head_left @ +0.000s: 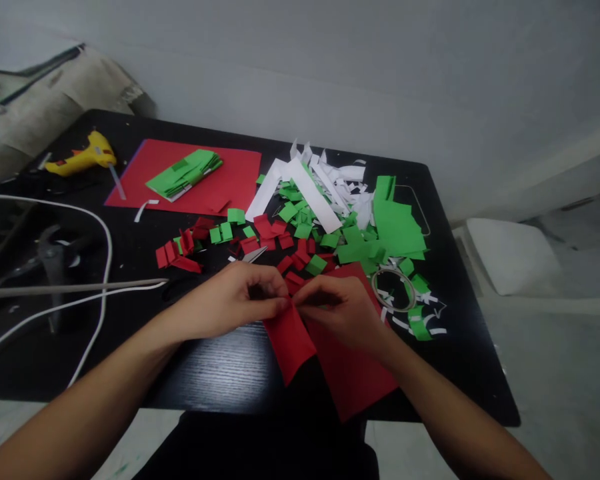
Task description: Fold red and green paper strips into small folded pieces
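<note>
My left hand and my right hand meet over the front of the black table, fingertips pinched close together. Between them they grip the top of a narrow piece of red paper, which hangs down toward me. A larger red sheet lies under my right hand and reaches past the table's front edge. Just beyond my left hand, the blades of a pair of scissors show; the rest is mostly hidden. Small folded red pieces and green pieces are scattered ahead of my hands.
A yellow glue gun lies at the far left, near a red sheet with a green paper stack on it. A white cable and pliers are at left. White strips and a tape ring lie rightward.
</note>
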### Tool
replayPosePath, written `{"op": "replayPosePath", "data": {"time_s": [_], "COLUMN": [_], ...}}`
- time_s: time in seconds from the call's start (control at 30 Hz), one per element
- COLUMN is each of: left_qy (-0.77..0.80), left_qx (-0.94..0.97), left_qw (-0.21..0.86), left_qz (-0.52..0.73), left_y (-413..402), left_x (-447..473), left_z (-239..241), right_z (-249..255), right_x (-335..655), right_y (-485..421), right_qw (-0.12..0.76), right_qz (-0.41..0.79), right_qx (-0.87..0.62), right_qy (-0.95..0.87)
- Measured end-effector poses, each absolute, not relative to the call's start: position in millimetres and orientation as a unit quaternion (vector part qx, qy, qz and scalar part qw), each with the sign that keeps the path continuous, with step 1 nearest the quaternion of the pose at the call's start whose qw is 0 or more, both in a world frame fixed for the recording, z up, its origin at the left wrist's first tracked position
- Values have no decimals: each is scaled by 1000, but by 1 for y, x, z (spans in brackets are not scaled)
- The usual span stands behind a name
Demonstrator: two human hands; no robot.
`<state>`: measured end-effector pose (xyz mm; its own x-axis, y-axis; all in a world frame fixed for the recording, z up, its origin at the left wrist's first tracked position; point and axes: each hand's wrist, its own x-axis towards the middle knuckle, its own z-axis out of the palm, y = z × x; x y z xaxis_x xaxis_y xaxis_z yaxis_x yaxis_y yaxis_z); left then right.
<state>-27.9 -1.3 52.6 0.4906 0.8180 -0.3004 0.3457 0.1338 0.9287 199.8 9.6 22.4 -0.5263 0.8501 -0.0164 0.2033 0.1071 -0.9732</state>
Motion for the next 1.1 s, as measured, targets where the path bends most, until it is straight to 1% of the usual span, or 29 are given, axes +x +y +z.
{"op": "replayPosePath", "data": {"time_s": [0.23, 0.47, 0.57, 0.7, 0.77, 0.9, 1.0, 1.1], "left_qy": [458, 456, 448, 430, 394, 320, 332, 349], "left_qx": [607, 619, 638, 680, 719, 808, 834, 844], "left_qw": [620, 613, 598, 538, 507, 435, 387, 341], "left_qz": [194, 180, 189, 250, 264, 234, 210, 222], "left_y": [2, 5, 5, 5, 3, 0, -2, -2], "left_x": [-26, -27, -29, -39, -45, -50, -47, -43], "left_z": [51, 48, 44, 44, 47, 56, 58, 53], "right_z": [14, 18, 19, 18, 19, 25, 29, 30], "right_x": [198, 202, 203, 206, 208, 210, 211, 212], "right_y": [7, 10, 13, 15, 17, 19, 21, 20], "right_qw": [323, 255, 248, 264, 268, 274, 276, 286], "right_qz": [597, 566, 560, 543, 527, 502, 478, 445], "right_qx": [-361, -312, -307, -295, -288, -278, -270, -267], "right_qy": [-639, -719, -728, -740, -754, -772, -789, -805]}}
